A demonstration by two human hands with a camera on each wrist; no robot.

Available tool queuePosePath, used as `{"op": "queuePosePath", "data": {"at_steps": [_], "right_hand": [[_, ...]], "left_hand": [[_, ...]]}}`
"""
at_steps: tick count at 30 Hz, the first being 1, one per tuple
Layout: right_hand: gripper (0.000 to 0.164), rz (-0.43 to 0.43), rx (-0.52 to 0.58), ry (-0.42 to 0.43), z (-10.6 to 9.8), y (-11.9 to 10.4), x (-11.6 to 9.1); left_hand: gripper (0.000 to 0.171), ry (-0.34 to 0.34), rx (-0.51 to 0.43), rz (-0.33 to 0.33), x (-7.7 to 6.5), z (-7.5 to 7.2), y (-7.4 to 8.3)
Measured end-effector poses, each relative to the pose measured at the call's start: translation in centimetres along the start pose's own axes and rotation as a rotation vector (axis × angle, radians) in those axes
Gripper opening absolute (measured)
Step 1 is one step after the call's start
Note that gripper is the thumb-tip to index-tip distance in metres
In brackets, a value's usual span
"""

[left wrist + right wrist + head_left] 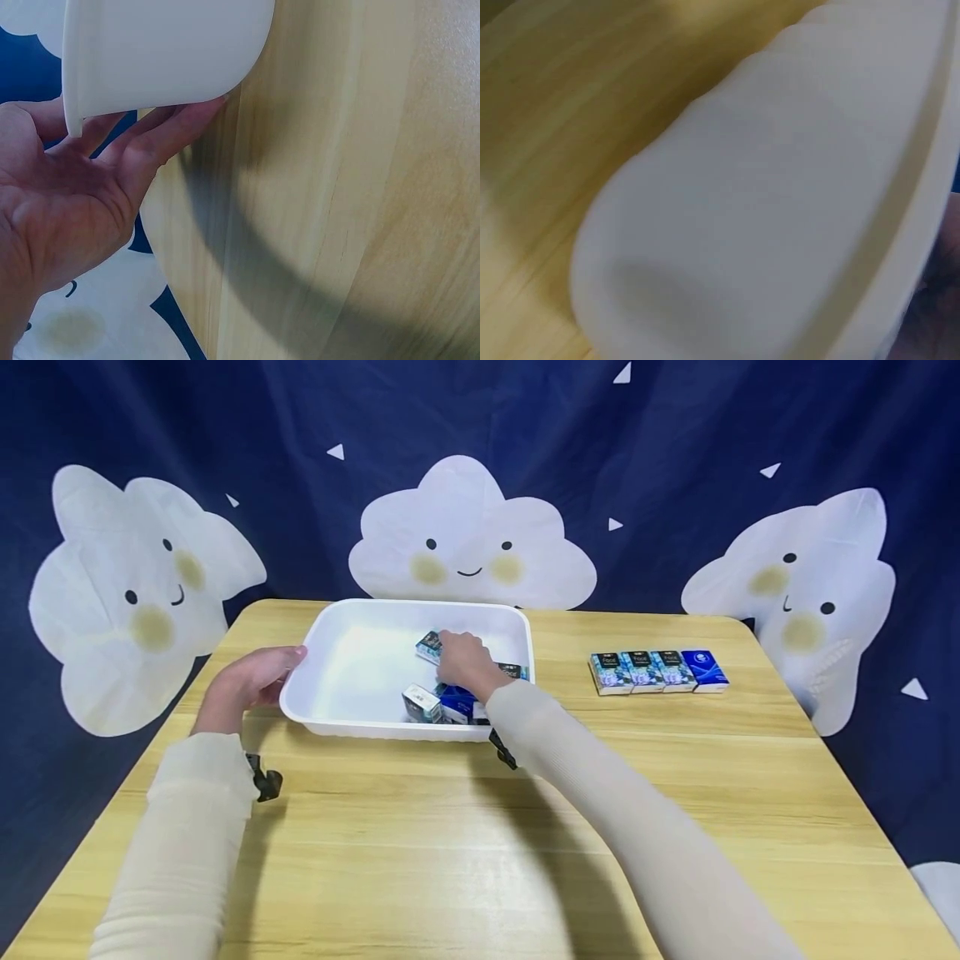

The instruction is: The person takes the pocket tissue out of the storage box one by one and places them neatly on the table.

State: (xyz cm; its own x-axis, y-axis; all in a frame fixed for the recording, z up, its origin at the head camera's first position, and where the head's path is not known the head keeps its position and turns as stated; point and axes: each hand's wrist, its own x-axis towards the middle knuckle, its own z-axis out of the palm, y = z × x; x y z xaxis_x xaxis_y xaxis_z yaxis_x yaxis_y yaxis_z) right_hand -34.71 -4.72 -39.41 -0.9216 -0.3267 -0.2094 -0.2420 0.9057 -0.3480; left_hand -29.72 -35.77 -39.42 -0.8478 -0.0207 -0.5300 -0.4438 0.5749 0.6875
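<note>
Head view: we see one white tray (408, 732), shallow and round-cornered, left of centre in the frame on the wood-grain surface (420, 827).
Packs in the tray: boxy loose packs (422, 704) crowd its lower right corner, some patterned, some deep blue; we count at least four, the right sleeve (570, 752) hiding part of the heap.
Packs in the row: four, side by side at right of centre; three floral packs (642, 672) with black upper bands, then one blue pack (705, 671) with a pale emblem.
Left hand (262, 677): its thumb at the rim and its fingers against the outer wall, holding the tray's left end.
Right hand (468, 662): its fingers bend at a patterned pack (428, 647) inside the tray; we cannot tell whether they grip it.
Edges: the tray's far rim sits near the surface's back edge.
Room: wood grain shows between tray and row, and from the tray's front to the frame's bottom.
</note>
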Motion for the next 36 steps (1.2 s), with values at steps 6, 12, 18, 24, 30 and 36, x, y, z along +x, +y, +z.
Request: {"op": "queuePosePath", "data": {"at_steps": [6, 12, 18, 24, 30, 36], "right_hand": [[0.065, 0.011, 0.004, 0.004, -0.1, -0.4, 0.4], [0.051, 0.009, 0.001, 0.044, 0.0, -0.5, 0.8], [0.050, 0.022, 0.013, 0.076, 0.6, -0.5, 0.9], [0.045, 0.019, -0.015, 0.106, 1.5, -0.5, 1.4], [0.044, 0.034, -0.041, 0.096, 2.3, -0.3, 2.2], [0.037, 0.033, -0.062, 0.103, 2.6, -0.4, 2.4]], "left_hand": [[0.070, -0.002, -0.019, -0.005, 0.1, -0.1, -0.1], [0.069, 0.005, -0.019, 0.005, 0.2, -0.1, -0.1], [0.070, 0.005, -0.032, -0.003, 0.2, 0.1, 0.0], [0.070, 0.000, -0.037, 0.005, 0.2, 0.1, 0.1], [0.071, -0.007, -0.022, 0.001, 0.2, 0.0, 0.0], [0.071, -0.002, -0.016, -0.010, 0.2, 0.0, -0.1]]}}
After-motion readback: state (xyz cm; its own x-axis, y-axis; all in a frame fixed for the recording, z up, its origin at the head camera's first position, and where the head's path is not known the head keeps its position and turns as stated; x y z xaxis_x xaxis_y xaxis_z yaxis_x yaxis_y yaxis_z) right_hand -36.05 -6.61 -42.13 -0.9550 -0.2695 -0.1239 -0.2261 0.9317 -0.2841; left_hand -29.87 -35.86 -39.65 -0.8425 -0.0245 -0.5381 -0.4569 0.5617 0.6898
